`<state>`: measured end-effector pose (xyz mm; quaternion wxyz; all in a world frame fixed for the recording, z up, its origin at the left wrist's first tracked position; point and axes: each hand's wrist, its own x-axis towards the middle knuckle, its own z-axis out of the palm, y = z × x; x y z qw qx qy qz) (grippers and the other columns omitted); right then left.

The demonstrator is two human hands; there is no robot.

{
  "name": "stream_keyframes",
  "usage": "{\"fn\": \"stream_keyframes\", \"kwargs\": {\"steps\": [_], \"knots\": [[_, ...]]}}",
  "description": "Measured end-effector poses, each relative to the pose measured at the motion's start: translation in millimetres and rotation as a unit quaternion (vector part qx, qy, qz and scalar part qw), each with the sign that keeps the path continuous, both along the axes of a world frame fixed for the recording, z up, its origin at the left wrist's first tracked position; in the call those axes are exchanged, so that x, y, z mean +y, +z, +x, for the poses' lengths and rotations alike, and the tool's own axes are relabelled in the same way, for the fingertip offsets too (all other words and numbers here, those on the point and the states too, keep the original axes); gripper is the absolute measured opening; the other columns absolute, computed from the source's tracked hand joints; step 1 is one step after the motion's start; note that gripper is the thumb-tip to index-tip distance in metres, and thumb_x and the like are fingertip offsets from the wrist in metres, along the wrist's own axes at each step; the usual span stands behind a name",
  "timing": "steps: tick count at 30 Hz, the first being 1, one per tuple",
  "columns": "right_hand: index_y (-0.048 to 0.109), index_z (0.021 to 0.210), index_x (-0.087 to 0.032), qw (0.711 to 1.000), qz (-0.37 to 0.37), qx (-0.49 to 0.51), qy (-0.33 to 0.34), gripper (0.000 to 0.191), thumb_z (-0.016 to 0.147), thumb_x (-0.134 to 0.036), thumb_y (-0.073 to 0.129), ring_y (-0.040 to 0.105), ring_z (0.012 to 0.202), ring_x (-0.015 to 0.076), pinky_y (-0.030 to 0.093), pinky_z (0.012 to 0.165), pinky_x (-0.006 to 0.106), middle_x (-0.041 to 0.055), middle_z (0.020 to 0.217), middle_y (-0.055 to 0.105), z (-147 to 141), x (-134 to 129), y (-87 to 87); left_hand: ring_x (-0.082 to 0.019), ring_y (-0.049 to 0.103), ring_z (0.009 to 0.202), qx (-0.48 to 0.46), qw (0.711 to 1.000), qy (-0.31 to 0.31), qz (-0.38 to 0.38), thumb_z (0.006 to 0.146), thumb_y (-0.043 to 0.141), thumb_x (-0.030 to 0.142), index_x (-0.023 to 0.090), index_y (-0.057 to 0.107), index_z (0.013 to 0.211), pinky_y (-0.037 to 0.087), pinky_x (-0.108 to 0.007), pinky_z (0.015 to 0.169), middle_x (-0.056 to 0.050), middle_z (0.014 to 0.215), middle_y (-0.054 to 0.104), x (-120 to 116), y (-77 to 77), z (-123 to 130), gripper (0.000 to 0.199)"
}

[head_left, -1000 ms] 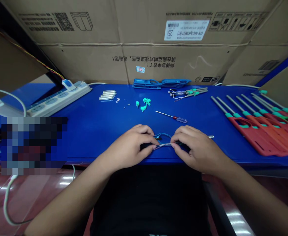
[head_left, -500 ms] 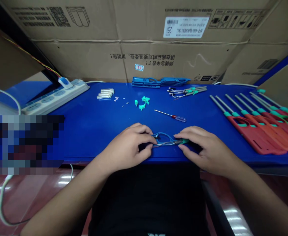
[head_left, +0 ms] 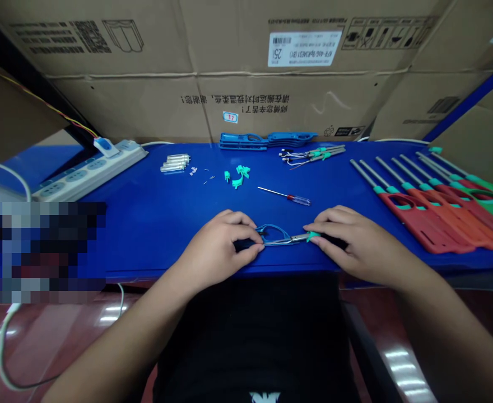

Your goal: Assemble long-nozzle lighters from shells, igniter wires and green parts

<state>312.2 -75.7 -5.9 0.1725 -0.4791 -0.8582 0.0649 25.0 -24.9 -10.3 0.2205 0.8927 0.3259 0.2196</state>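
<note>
My left hand (head_left: 229,240) is closed on the rear of a blue plastic lighter shell half (head_left: 277,227), held low over the front of the table. Much of that shell is behind the fingers. The fingertips of my right hand (head_left: 351,238) pinch a metal lighter tube (head_left: 300,237) at its green collar (head_left: 312,235). The near end of this tube meets the front of the shell, and thin wires run from there along the shell towards my left fingers. Whether the tube is seated in the shell I cannot tell.
Beyond my hands lie a screwdriver (head_left: 299,200), green plastic pieces (head_left: 240,173), clear cylinders (head_left: 175,162) and tubes with wires (head_left: 317,153). Blue shells (head_left: 267,141) lie against the cardboard (head_left: 145,95). Red, orange and green long lighters (head_left: 431,215) lie right, a power strip (head_left: 89,170) left.
My right hand has drawn slightly away from my left, showing more of the metal tube and the green collar. The whole view has shifted a little.
</note>
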Motion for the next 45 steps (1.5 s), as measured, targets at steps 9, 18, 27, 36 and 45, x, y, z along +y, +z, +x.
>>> {"fn": "stream_keyframes", "kwargs": {"steps": [9, 18, 27, 36, 45], "knots": [[0.069, 0.122, -0.018, 0.999, 0.043, -0.027, -0.013, 0.032, 0.095, -0.030, 0.057, 0.062, 0.106, 0.0266, 0.052, 0.091, 0.045, 0.0116, 0.112, 0.069, 18, -4, 7.5, -0.017, 0.063, 0.096, -0.024, 1.000, 0.005, -0.019, 0.088, 0.070, 0.028, 0.024, 0.076, 0.088, 0.043, -0.039, 0.096, -0.001, 0.102, 0.068, 0, -2.1, 0, 0.007], [0.073, 0.111, -0.016, 0.998, 0.039, -0.004, 0.049, 0.025, 0.099, -0.025, 0.053, 0.063, 0.094, 0.0218, 0.052, 0.085, 0.039, 0.0089, 0.102, 0.072, -12, 6, -7.5, -0.017, 0.063, 0.096, -0.026, 1.000, 0.004, -0.017, 0.088, 0.070, 0.027, 0.024, 0.075, 0.088, 0.042, -0.040, 0.097, -0.001, 0.100, 0.067, 1, -2.8, 0, 0.006], [0.071, 0.114, -0.013, 0.998, 0.025, 0.009, 0.065, 0.029, 0.101, -0.022, 0.047, 0.060, 0.090, 0.0219, 0.051, 0.080, 0.039, 0.0102, 0.097, 0.069, -11, 4, -3.7, -0.020, 0.060, 0.105, -0.020, 1.000, 0.021, -0.008, 0.087, 0.069, 0.032, 0.022, 0.070, 0.099, 0.046, -0.038, 0.095, -0.004, 0.112, 0.063, -5, 0.4, 0, 0.016], [0.072, 0.115, -0.013, 0.995, 0.072, 0.023, 0.070, 0.026, 0.097, -0.020, 0.055, 0.061, 0.090, 0.0208, 0.051, 0.078, 0.035, 0.0098, 0.099, 0.068, -13, -1, -4.9, -0.021, 0.061, 0.108, -0.010, 0.999, -0.025, 0.035, 0.091, 0.067, 0.034, 0.024, 0.072, 0.108, 0.046, -0.041, 0.097, -0.004, 0.113, 0.069, -9, 5.1, 27, 0.021], [0.072, 0.113, -0.016, 0.996, 0.040, 0.057, 0.049, 0.024, 0.096, -0.022, 0.056, 0.062, 0.090, 0.0203, 0.051, 0.078, 0.035, 0.0089, 0.099, 0.067, -16, -4, -10.6, -0.017, 0.062, 0.099, -0.039, 0.998, -0.043, 0.001, 0.090, 0.069, 0.025, 0.021, 0.074, 0.104, 0.047, -0.035, 0.095, -0.003, 0.106, 0.071, -3, -2.8, 34, 0.016]]}}
